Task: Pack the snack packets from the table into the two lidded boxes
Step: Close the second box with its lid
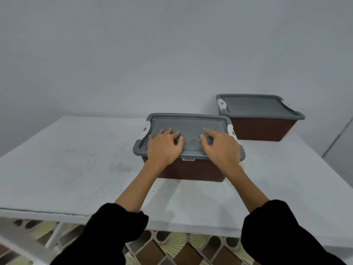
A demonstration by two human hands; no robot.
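Lid (191, 123) of centre box (191, 171) under our left hand (164, 148) and right hand (222, 148), fingers spread, pressing. Second box (261, 129) mid-right, lidded. Packets unseen. We judge closing; next, check clips (232, 131).

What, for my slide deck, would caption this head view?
Left hand and right hand rest on the near box's lid; far box stands closed.

Plain pale grey wall (133, 54) behind; tiled floor (177, 245) below, brown squares, green fan motifs.

Left hand (164, 145), right hand (221, 148) pressing near box lid (191, 127)
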